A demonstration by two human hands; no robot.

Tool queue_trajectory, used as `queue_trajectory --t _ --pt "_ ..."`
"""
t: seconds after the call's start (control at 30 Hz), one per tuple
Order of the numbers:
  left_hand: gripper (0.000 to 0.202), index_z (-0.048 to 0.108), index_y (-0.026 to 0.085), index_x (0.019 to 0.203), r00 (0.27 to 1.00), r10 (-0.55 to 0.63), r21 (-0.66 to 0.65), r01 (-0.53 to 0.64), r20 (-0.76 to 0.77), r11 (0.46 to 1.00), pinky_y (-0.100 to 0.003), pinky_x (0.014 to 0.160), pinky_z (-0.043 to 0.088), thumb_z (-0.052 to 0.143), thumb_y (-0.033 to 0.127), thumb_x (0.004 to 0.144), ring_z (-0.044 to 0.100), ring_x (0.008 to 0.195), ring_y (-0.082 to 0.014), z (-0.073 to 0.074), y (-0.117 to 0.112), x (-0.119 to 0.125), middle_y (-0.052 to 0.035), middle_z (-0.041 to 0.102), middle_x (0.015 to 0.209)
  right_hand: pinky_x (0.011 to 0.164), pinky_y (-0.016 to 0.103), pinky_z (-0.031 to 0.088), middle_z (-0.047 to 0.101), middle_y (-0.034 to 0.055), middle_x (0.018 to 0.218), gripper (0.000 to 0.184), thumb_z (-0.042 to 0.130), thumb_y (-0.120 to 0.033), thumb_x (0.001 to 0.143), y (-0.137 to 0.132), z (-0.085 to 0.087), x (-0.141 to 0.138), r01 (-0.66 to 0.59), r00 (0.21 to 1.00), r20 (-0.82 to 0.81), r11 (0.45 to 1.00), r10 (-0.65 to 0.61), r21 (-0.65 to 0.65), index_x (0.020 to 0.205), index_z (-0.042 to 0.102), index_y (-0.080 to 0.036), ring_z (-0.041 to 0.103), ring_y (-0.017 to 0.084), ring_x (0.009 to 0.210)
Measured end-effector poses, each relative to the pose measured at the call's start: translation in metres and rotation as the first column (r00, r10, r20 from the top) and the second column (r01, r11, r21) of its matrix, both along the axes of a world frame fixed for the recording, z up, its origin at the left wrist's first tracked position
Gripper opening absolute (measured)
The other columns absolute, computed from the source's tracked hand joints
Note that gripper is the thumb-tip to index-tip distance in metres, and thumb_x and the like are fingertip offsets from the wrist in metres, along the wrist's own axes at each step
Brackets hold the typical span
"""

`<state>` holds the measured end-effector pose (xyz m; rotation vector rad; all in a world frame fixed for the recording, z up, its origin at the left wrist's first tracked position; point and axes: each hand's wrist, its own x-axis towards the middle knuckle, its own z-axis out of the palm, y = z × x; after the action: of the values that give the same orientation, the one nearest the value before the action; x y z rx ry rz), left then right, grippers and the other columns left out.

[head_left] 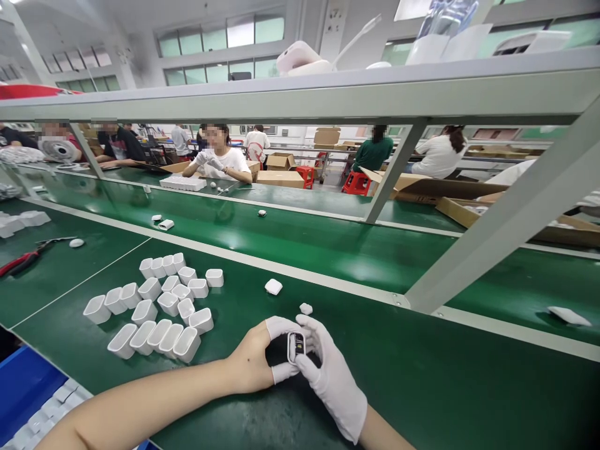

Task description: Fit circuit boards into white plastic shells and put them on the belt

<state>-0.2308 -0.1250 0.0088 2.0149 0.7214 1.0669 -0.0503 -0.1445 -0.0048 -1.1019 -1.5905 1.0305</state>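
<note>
Small white casing (290,349) is at lower ctr of frame, held up just above the desk (422,387), open end facing cam; dark parts w/ a bit of yellow show inside. Both hands on it. L hand (255,359): white covers on thumb & index, those fingers bent round the casing's left side in a C, tips pinching it top & bottom, gap only as wide as the casing. R hand (332,375): white glove, fingers curled in from the right, thumb at the casing's lower right edge; some fingers hidden, so can't tell which touch.

Just above the hands, a small white piece (306,309) on the desk; a white block (273,287) a bit further up-left.

Left of ctr: loose group of white shells (167,303), open ends up, some touching, approx rows. Far left: red-handled pliers (21,262), w/ a white rounded piece (76,242) near the tips. Lower left corner: blue bin (23,381) w/ white pcs in it.

Mid frame: green belt (300,240) w/ a few white pcs. Beyond it, upper ctr-left, a co-worker in a white top (229,161), both hands raised together; cardboard box (280,179) & red stool (307,175) to the right.
</note>
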Motion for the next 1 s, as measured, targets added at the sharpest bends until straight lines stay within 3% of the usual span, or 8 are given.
queue_trajectory --t 0.1,0.17,0.27,0.37,0.53,0.73,0.87,1.0 --pt "0.051 0.059 0.019 0.119 0.989 -0.073 -0.253 0.105 0.13 0.962 -0.036 0.091 0.047 0.076 0.022 0.071 0.059 0.099 -0.0226 -0.002 0.004 -0.002 -0.0079 0.063 0.111 0.098 0.05 0.043 0.047 0.0162 0.131 0.072 0.067 -0.044 0.076 -0.002 0.0 0.007 -0.011 0.97 0.226 0.912 -0.09 0.41 0.135 0.035 -0.019 0.05 0.031 0.12" --pt "0.051 0.059 0.017 0.118 0.959 -0.112 -0.406 0.214 0.26 0.889 -0.037 0.09 0.047 0.077 0.027 0.071 0.06 0.096 -0.0225 -0.006 0.007 -0.002 -0.0083 0.064 0.105 0.098 0.049 0.044 0.048 0.0144 0.129 0.066 0.068 -0.036 0.075 -0.003 0.006 0.008 -0.09 0.932 0.336 0.806 -0.14 0.584 0.132 0.039 -0.02 0.048 0.031 0.122" --pt "0.05 0.061 0.014 0.113 0.918 -0.156 -0.489 0.332 0.364 0.807 -0.037 0.092 0.044 0.08 0.03 0.069 0.06 0.093 -0.0219 -0.01 0.009 -0.001 -0.0082 0.064 0.099 0.093 0.042 0.047 0.059 0.0084 0.11 0.045 0.063 -0.017 0.077 -0.005 0.016 0.002 -0.149 0.904 0.381 0.69 -0.196 0.709 0.119 0.048 -0.02 0.055 0.024 0.11" --pt "0.049 0.064 0.013 0.109 0.906 -0.205 -0.513 0.383 0.37 0.768 -0.038 0.093 0.042 0.082 0.03 0.067 0.059 0.093 -0.0216 -0.012 0.009 0.0 -0.0084 0.064 0.099 0.088 0.039 0.049 0.061 0.0044 0.092 0.032 0.061 -0.01 0.077 -0.006 0.021 -0.004 -0.105 0.904 0.335 0.621 -0.266 0.776 0.106 0.05 -0.019 0.058 0.02 0.097" --pt "0.049 0.066 0.013 0.104 0.91 -0.203 -0.57 0.388 0.361 0.724 -0.035 0.09 0.043 0.083 0.034 0.065 0.059 0.092 -0.0212 -0.01 0.01 0.0 -0.0067 0.064 0.095 0.082 0.037 0.049 0.061 0.004 0.091 0.032 0.061 -0.009 0.077 -0.007 0.021 -0.006 -0.092 0.91 0.31 0.597 -0.274 0.797 0.106 0.05 -0.018 0.058 0.019 0.091" --pt "0.053 0.066 0.013 0.101 0.931 -0.225 -0.611 0.358 0.286 0.706 -0.035 0.089 0.044 0.086 0.039 0.059 0.06 0.09 -0.0214 -0.008 0.013 -0.001 -0.0048 0.063 0.091 0.074 0.034 0.049 0.059 0.0033 0.087 0.025 0.057 -0.007 0.082 -0.01 0.021 -0.006 -0.172 0.91 0.381 0.687 -0.164 0.706 0.103 0.052 -0.019 0.057 0.016 0.083" --pt "0.054 0.067 0.013 0.095 0.945 -0.204 -0.64 0.323 0.255 0.697 -0.035 0.086 0.045 0.087 0.043 0.055 0.059 0.084 -0.0197 -0.008 0.014 -0.002 -0.0035 0.062 0.085 0.075 0.034 0.048 0.059 0.0046 0.087 0.021 0.056 -0.009 0.083 -0.01 0.019 -0.007 -0.186 0.883 0.417 0.652 -0.218 0.735 0.103 0.053 -0.017 0.057 0.017 0.084" --pt "0.062 0.069 0.013 0.089 0.95 -0.224 -0.681 0.312 0.217 0.663 -0.035 0.084 0.046 0.092 0.044 0.041 0.058 0.079 -0.0186 -0.007 0.014 -0.002 -0.0025 0.061 0.082 0.074 0.033 0.047 0.06 0.0047 0.086 0.014 0.055 -0.013 0.084 -0.008 0.017 -0.006 -0.213 0.859 0.445 0.616 -0.252 0.759 0.098 0.053 -0.017 0.057 0.017 0.083"
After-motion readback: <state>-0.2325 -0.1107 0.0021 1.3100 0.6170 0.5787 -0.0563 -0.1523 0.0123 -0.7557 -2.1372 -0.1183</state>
